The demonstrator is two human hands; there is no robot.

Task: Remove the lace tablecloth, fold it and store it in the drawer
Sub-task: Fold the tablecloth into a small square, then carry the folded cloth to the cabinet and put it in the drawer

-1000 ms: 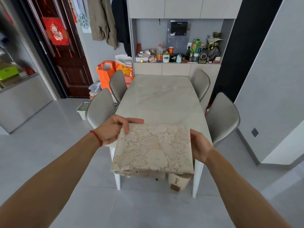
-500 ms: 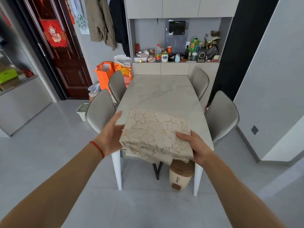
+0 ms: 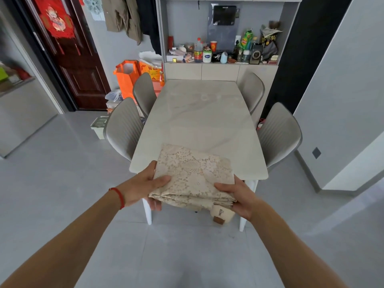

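Lace tablecloth (image 3: 193,175), folded into a thick rectangular pad, sits low in the centre of the frame, its far part over the near edge of the bare marble surface (image 3: 203,121). Left hand (image 3: 143,183) and right hand (image 3: 239,196) each clamp a near corner in a firm grip. Folding looks done; storing remains. No drawer is clearly in view, so the next move calls for carrying the bundle level to one.
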